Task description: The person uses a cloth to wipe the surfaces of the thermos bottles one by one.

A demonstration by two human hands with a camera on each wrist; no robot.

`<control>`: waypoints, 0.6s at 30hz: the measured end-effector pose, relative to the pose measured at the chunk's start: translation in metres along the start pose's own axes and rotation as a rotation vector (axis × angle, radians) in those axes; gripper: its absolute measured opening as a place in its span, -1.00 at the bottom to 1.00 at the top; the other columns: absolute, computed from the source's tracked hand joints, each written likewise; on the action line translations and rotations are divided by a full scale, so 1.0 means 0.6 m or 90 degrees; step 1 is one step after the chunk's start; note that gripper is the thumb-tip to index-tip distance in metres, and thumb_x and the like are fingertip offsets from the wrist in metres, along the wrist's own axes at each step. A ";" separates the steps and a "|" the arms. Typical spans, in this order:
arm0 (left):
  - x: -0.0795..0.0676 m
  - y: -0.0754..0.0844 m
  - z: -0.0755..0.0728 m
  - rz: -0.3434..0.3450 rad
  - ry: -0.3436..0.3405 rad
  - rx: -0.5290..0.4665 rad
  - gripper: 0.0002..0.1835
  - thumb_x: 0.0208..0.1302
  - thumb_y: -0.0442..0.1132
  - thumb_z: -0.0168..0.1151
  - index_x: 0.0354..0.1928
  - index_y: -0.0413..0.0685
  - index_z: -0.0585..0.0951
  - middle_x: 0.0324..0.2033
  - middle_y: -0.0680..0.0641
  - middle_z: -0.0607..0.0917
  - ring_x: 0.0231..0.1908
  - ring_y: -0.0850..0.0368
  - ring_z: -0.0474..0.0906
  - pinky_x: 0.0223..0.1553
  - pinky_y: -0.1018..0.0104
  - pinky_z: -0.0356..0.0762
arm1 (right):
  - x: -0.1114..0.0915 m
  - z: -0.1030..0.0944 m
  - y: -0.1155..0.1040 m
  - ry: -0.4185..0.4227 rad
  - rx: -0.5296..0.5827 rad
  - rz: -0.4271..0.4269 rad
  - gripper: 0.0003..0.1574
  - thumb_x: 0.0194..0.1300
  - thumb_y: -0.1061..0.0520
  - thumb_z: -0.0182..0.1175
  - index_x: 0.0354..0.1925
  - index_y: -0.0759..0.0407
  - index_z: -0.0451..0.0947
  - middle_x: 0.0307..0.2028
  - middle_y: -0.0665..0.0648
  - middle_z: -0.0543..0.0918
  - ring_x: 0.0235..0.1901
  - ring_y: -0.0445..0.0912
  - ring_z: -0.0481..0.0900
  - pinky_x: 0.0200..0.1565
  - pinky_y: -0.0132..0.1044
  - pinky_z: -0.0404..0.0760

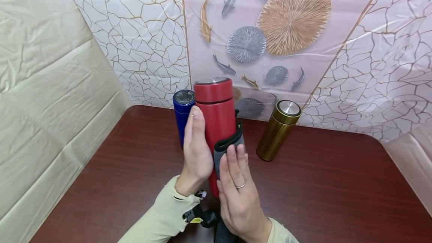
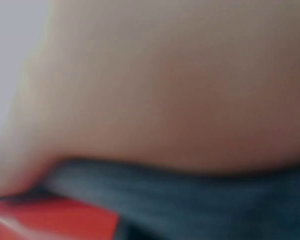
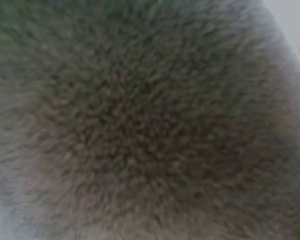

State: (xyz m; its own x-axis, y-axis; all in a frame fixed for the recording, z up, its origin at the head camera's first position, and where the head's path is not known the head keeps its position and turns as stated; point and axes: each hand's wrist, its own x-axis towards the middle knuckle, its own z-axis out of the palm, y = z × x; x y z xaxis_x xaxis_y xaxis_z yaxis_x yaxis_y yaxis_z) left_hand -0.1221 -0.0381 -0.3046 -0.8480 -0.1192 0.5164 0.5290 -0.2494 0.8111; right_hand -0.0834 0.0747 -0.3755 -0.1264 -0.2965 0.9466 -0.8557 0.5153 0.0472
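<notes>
In the head view a red thermos flask with a silver-topped lid stands nearly upright in my left hand, which grips its left side with the thumb up along the body. My right hand, a ring on one finger, presses a grey cloth with a black edge against the flask's right side, its fingers straight and pointing up. The cloth wraps partly round the flask. Close up in the left wrist view, the cloth and the red flask show below blurred skin. A blurred fuzzy surface fills the right wrist view.
A blue flask stands behind my left hand, partly hidden by the red one. To the right is a gold flask with a silver lid top. The brown table ends at a patterned curtain.
</notes>
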 end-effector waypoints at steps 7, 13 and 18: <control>0.006 0.006 -0.012 -0.013 0.010 -0.023 -0.54 0.63 0.08 -0.39 0.21 -0.02 0.39 -0.14 0.03 0.59 -0.15 0.09 0.60 -0.12 0.21 0.60 | -0.013 0.006 -0.008 -0.016 -0.016 -0.008 -0.45 0.59 0.22 -0.10 0.34 0.61 0.31 0.50 0.45 0.21 0.59 0.24 0.05 0.60 -0.04 0.02; 0.002 0.002 -0.005 0.001 -0.001 -0.021 -0.50 0.64 0.11 -0.38 0.23 -0.07 0.38 -0.13 -0.02 0.59 -0.14 0.06 0.60 -0.09 0.21 0.59 | -0.004 0.001 -0.007 -0.013 0.005 0.011 -0.45 0.59 0.23 -0.11 0.34 0.62 0.31 0.51 0.45 0.20 0.59 0.24 0.04 0.60 -0.06 0.02; -0.013 -0.010 0.012 0.012 -0.052 0.049 -0.50 0.67 0.05 -0.37 0.29 -0.10 0.39 -0.02 -0.10 0.61 0.01 0.06 0.56 0.09 0.22 0.54 | 0.019 -0.012 0.003 0.027 0.032 0.049 -0.43 0.60 0.24 -0.13 0.40 0.59 0.24 0.54 0.41 0.15 0.61 0.19 0.00 0.61 -0.07 0.00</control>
State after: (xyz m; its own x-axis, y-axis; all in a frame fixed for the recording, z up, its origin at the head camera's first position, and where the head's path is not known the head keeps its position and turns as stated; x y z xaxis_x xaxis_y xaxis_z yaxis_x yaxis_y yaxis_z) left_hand -0.1184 -0.0286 -0.3113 -0.8345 -0.0432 0.5493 0.5478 -0.1726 0.8186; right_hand -0.0825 0.0778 -0.3625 -0.1723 -0.2231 0.9595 -0.8684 0.4942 -0.0410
